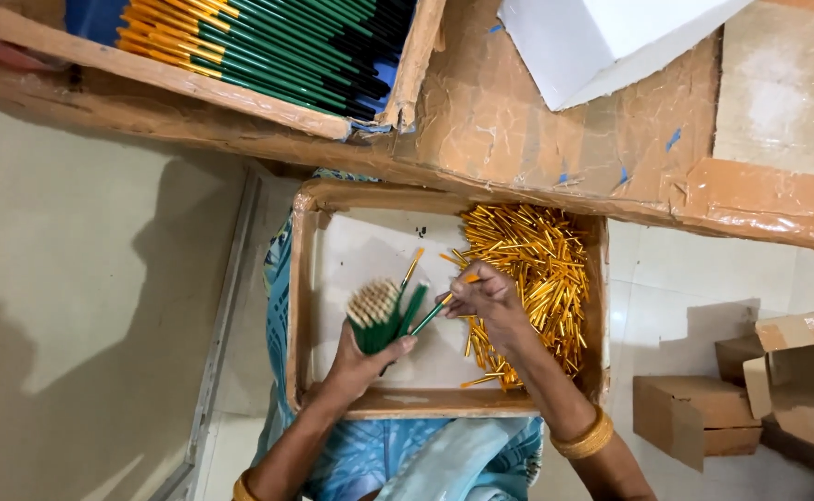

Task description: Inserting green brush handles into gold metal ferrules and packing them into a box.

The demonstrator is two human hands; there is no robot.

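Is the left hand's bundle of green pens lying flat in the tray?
No, the left hand holds the green pen bundle raised above the tray.

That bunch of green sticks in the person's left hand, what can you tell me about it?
The bunch of green sticks is a tight bundle of thin pen-like barrels, dark green along the sides with pale tan round ends facing the camera. The left hand grips it from below, fanning it slightly upward. One stick stands out higher, ending in a gold tip. The bundle hangs over the pale floor of a cardboard tray, left of a gold tip pile.
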